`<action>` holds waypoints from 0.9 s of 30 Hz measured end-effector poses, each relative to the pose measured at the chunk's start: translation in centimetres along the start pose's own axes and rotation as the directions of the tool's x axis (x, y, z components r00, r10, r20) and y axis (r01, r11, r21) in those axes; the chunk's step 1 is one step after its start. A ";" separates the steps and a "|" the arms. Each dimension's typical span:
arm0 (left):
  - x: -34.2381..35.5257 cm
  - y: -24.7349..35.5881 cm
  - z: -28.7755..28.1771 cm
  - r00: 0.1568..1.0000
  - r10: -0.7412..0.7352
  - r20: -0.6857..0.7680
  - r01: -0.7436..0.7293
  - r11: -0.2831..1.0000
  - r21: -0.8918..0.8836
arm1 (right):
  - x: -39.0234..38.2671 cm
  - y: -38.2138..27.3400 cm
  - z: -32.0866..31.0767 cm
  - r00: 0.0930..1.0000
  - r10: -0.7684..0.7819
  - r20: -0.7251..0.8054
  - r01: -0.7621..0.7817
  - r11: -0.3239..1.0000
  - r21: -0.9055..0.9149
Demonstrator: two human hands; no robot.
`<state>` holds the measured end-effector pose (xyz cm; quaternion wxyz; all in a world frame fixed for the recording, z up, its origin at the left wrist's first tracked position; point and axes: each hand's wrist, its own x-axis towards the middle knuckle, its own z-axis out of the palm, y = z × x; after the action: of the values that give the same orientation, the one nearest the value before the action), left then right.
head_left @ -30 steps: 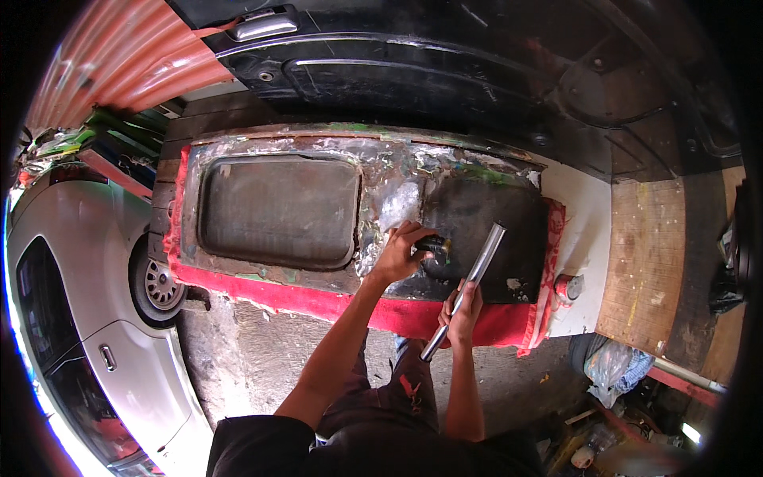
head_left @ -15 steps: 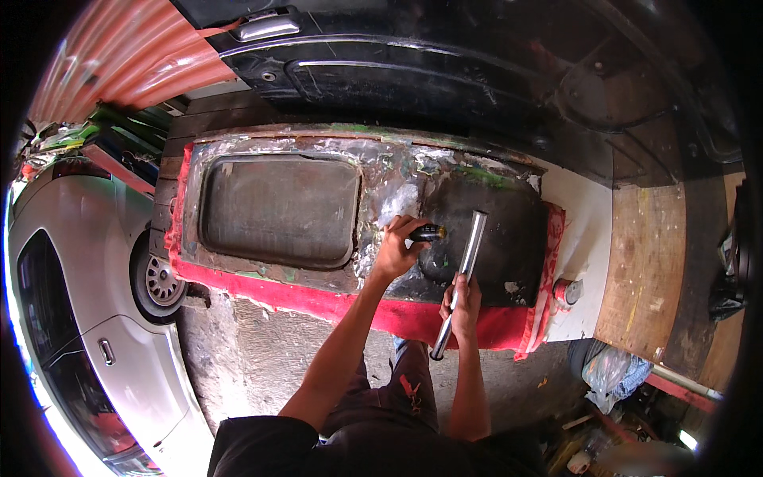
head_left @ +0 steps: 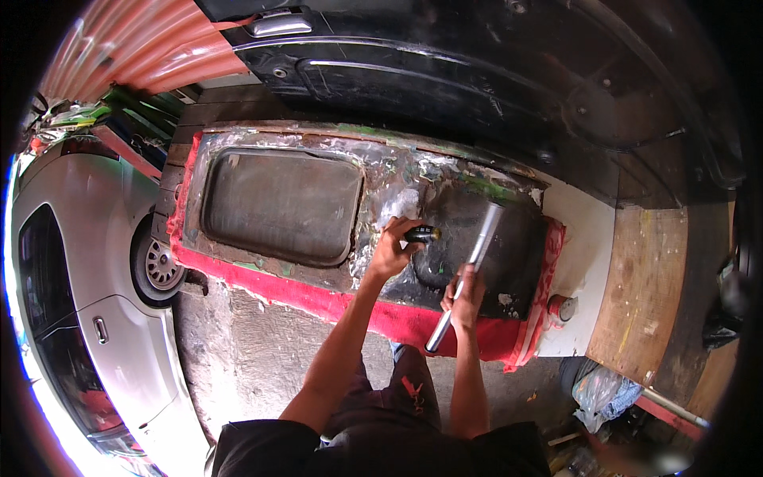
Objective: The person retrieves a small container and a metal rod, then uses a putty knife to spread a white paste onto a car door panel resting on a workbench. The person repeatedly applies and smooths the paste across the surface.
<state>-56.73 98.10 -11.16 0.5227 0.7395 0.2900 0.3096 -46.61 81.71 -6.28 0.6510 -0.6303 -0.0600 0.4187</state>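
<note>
My left hand (head_left: 389, 253) is closed on a short black tool handle (head_left: 423, 234) with a yellowish end. The handle points right, and the rest of the tool is hidden by my fingers. Below it lies a worn metal panel (head_left: 373, 191) with peeling paint and pale patches. A shiny metal pipe (head_left: 484, 234) is gripped around its middle by my right hand (head_left: 466, 296). It slants over the panel's dark right part, its far end tilted right and its near end over the red cloth (head_left: 318, 298).
The panel rests on red cloth on a bench. A large black vehicle panel (head_left: 445, 79) stands behind it. To the left is a silver car (head_left: 111, 215). A can (head_left: 562, 308) stands by the right end, beside a wooden board (head_left: 640, 270).
The pipe's far end has swung a little right and away from me, with my right hand around it. My left hand stays at nearly the same spot on the panel.
</note>
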 end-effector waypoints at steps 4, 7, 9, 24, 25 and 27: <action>0.0 0.3 -0.2 0.998 0.054 0.033 -0.056 0.995 0.079 | 0.1 0.8 -0.3 0.998 -0.060 -0.014 0.061 0.996 0.072; -0.2 0.2 -0.1 0.993 0.106 0.050 -0.114 0.972 0.206 | -0.1 2.4 0.4 0.960 0.194 0.202 -0.128 0.946 -0.297; -0.4 0.1 -1.0 0.991 0.102 0.084 -0.122 0.951 0.285 | -0.7 3.4 0.4 0.953 0.177 0.246 -0.085 0.935 -0.345; 0.8 0.7 0.6 0.998 0.022 -0.054 -0.018 0.997 0.072 | 0.1 0.9 -1.3 0.997 0.005 0.081 0.006 0.991 -0.134; 0.9 1.0 0.6 0.998 0.026 -0.064 -0.022 0.998 0.066 | 0.0 0.6 -1.2 0.997 0.007 0.083 0.004 0.991 -0.136; 0.9 0.9 0.8 0.992 0.011 -0.122 -0.003 0.998 0.065 | 0.2 0.1 -0.9 0.996 0.007 0.089 0.006 0.991 -0.136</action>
<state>-55.43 98.06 -10.42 0.4788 0.7366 0.3286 0.3468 -45.98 81.15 -6.60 0.6031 -0.6538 -0.1172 0.4416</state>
